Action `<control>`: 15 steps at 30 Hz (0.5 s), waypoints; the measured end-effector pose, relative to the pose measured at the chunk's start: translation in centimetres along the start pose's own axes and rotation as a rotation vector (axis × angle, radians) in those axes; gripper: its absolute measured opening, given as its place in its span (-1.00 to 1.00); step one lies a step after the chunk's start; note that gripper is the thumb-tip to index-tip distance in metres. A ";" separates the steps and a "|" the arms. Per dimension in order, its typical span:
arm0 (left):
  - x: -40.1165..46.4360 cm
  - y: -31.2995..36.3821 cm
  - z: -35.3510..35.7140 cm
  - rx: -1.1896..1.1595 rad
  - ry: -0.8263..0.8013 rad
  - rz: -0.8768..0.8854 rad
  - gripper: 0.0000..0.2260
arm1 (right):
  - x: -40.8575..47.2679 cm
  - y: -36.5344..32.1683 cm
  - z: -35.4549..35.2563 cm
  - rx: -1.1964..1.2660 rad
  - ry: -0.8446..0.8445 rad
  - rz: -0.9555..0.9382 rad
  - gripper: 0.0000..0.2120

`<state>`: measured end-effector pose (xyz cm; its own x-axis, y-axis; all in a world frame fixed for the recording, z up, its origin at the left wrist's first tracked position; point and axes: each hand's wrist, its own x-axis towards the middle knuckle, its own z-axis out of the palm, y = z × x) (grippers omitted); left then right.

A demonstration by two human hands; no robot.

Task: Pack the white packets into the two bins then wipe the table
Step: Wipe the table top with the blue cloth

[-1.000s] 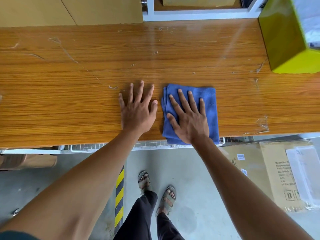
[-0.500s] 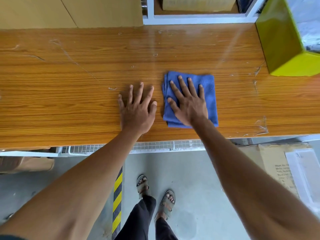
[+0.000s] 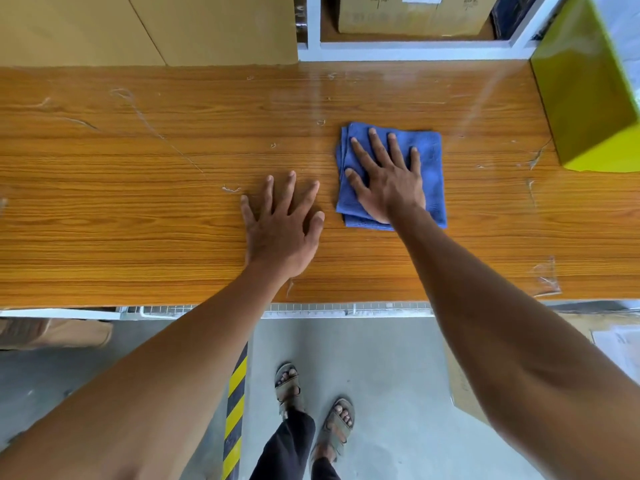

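A folded blue cloth (image 3: 431, 157) lies on the wooden table (image 3: 138, 202), right of centre. My right hand (image 3: 388, 178) presses flat on the cloth with spread, straight fingers. Left of the cloth, my left hand (image 3: 282, 226) rests flat on the bare wood, fingers spread, holding nothing. A yellow-green bin (image 3: 585, 98) stands at the table's far right; its inside is mostly out of view. No white packets lie on the table.
Cardboard boxes (image 3: 149, 26) and a white shelf frame (image 3: 408, 50) run along the table's back edge. Scratches and bits of tape mark the wood. Below the front edge are the floor, a yellow-black striped strip (image 3: 235, 410) and flattened cardboard (image 3: 460, 382) at the right.
My right hand has pushed the blue cloth away from the front edge, toward the back of the table. My left hand has stayed flat in the same place.
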<state>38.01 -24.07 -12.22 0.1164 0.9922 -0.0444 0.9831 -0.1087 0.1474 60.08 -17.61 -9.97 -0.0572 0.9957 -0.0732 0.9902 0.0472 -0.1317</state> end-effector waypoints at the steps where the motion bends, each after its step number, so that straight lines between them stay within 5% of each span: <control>1: 0.1 -0.1 -0.2 0.000 -0.009 0.001 -0.48 | -0.5 -0.3 0.0 0.002 0.003 -0.001 -0.35; 8: 4.7 -0.6 -1.4 -0.007 -0.055 -0.030 -0.46 | -9.5 -2.6 1.7 0.007 0.017 -0.095 -0.42; 15: 10.9 -0.6 -1.5 0.003 -0.040 -0.082 -0.42 | 2.9 -1.0 0.7 0.026 0.030 -0.069 -0.42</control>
<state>38.47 -13.11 -11.29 0.0405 0.9946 -0.0956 0.9900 -0.0270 0.1386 58.85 -14.79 -10.76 -0.1209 0.9921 -0.0335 0.9804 0.1140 -0.1609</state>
